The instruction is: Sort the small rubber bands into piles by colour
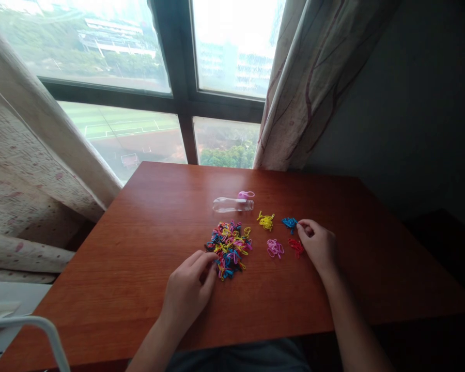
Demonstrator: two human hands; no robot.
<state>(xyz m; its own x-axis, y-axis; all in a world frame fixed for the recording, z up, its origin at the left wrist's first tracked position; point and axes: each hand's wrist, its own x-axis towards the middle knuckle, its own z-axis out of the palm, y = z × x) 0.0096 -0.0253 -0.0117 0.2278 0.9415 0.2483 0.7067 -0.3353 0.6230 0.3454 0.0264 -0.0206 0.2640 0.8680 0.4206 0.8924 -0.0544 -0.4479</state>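
A mixed pile of small colourful elastic bands (pixel 232 243) lies on the brown table. My left hand (pixel 191 281) is at its left edge, fingers curled, thumb and forefinger close together at the bands; what they pinch is too small to make out. To the right, a little blue heap of bands (pixel 289 223) touches the fingertips of my right hand (pixel 316 243), which are pinched together; anything between them is hidden. Beside these sit a yellow heap (pixel 266 221), a pink heap (pixel 275 248) and a red heap (pixel 295 248), the red one just left of my right palm.
Behind the pile, a clear plastic bottle (pixel 232 205) lies on its side, with a pink looped piece (pixel 245 195) behind its right end. The wooden table (pixel 139 217) reaches to a window with curtains (pixel 302 82). A white curved tube (pixel 42 323) stands at lower left.
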